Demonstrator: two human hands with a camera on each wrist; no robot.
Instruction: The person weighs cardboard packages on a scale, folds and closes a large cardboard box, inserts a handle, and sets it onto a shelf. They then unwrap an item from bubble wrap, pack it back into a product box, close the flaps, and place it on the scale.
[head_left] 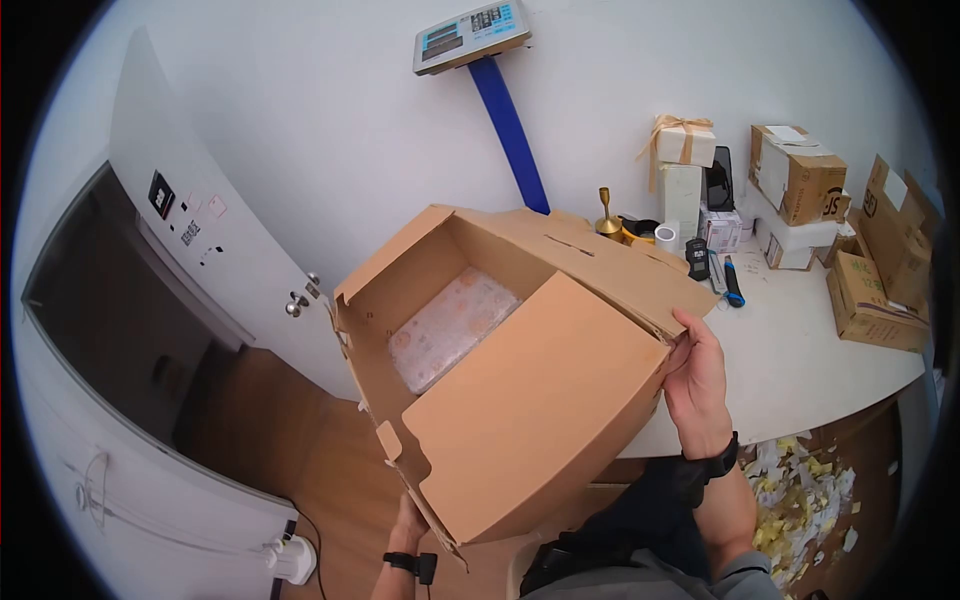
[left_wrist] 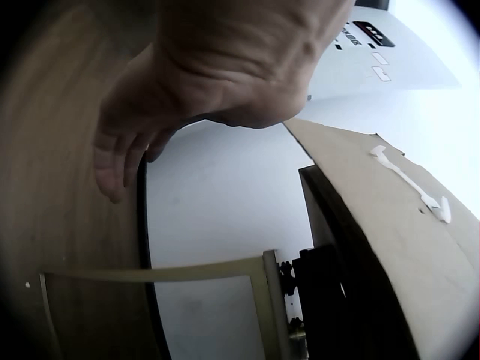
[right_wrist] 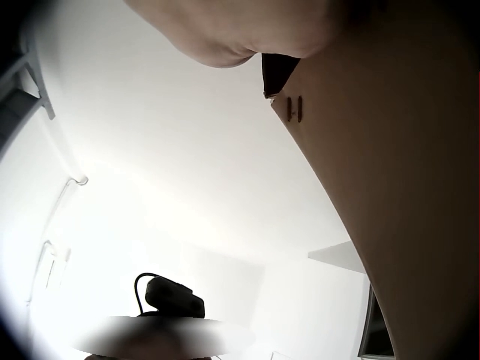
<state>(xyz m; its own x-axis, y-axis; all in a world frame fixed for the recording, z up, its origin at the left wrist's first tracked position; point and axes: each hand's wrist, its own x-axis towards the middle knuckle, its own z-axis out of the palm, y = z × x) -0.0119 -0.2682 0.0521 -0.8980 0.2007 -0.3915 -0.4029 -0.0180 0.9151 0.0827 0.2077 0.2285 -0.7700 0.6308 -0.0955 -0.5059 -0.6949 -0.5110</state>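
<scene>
An open cardboard box [head_left: 545, 400] hangs tilted over the table's left end; inside lies a flat, clear-wrapped pack [head_left: 455, 325]. My right hand [head_left: 697, 385] grips the box's right corner, thumb near the flap edge and the other fingers mostly hidden. In the right wrist view, part of the right hand [right_wrist: 240, 30] shows beside the cardboard [right_wrist: 397, 172]. My left hand [head_left: 408, 525] is at the box's lower left edge, its fingers hidden by cardboard. The left wrist view shows that hand [left_wrist: 195, 97] with fingers extended, beside a cardboard panel [left_wrist: 390, 202].
A blue-posted scale [head_left: 475, 38] stands behind the box. On the white table [head_left: 780, 370] are a utility knife [head_left: 734, 282], a tape roll [head_left: 666, 236], a gold candlestick [head_left: 606, 215] and several cartons [head_left: 800, 180]. Shredded paper [head_left: 800, 500] covers the floor below; a door [head_left: 215, 200] stands left.
</scene>
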